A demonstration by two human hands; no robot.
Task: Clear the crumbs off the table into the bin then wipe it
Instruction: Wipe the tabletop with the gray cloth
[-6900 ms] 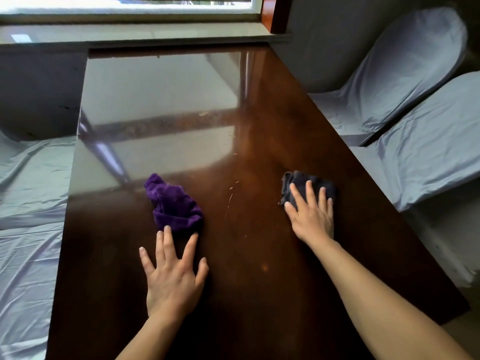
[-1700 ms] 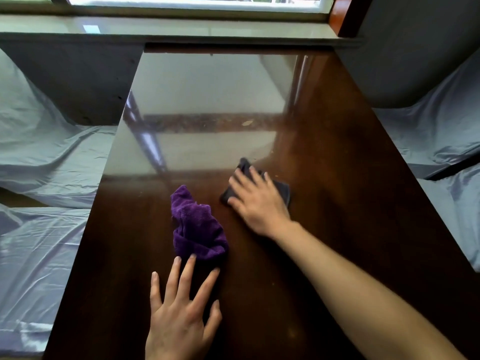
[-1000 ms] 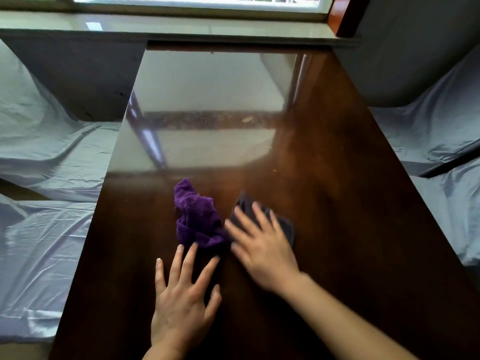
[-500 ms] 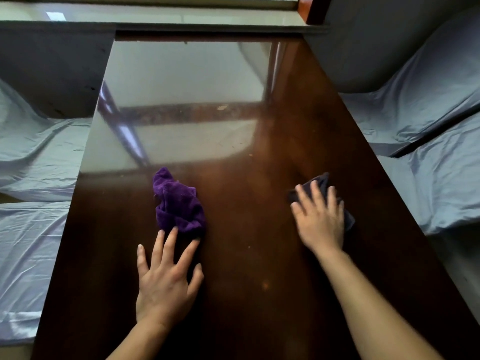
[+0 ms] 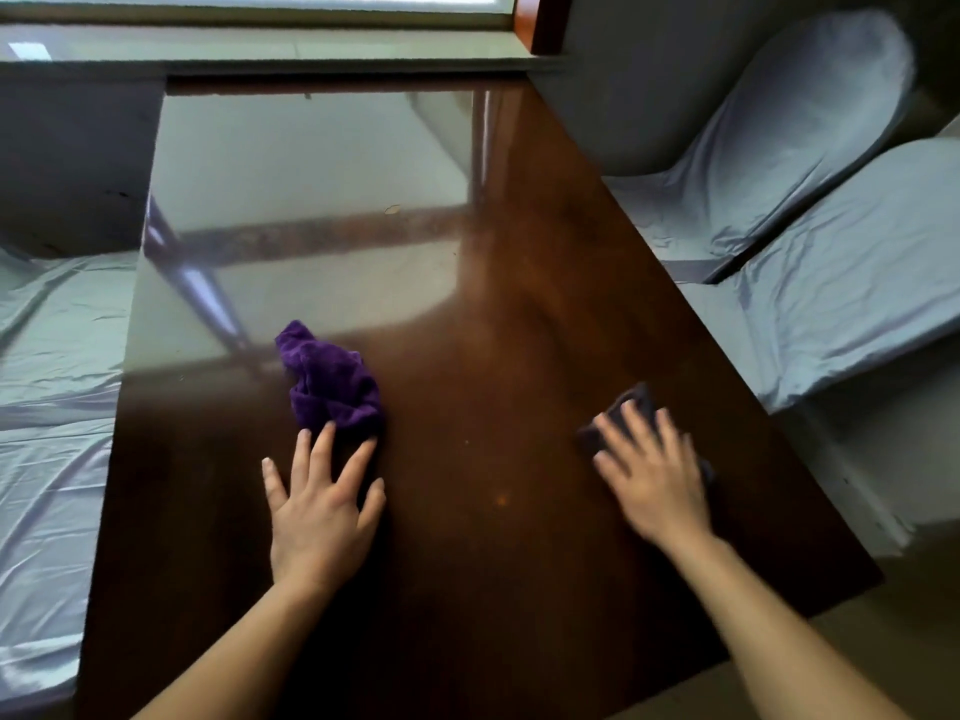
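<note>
A glossy dark wooden table [image 5: 493,314] fills the view. My right hand [image 5: 652,478] presses flat on a dark grey cloth [image 5: 626,407] near the table's right edge; the hand is blurred and covers most of the cloth. My left hand [image 5: 319,504] lies flat on the wood with fingers spread, its fingertips at the near edge of a crumpled purple cloth [image 5: 330,381]. A small pale crumb [image 5: 392,209] lies far up the table, and tiny specks sit between my hands. No bin is in view.
Two chairs under light blue-grey covers [image 5: 810,210] stand close along the table's right side. More covered seating [image 5: 52,397] runs along the left. A window sill [image 5: 260,44] and wall close off the far end.
My right hand slid the dark cloth from beside the purple cloth out to the table's right edge, then slightly nearer. My left hand stayed flat by the purple cloth.
</note>
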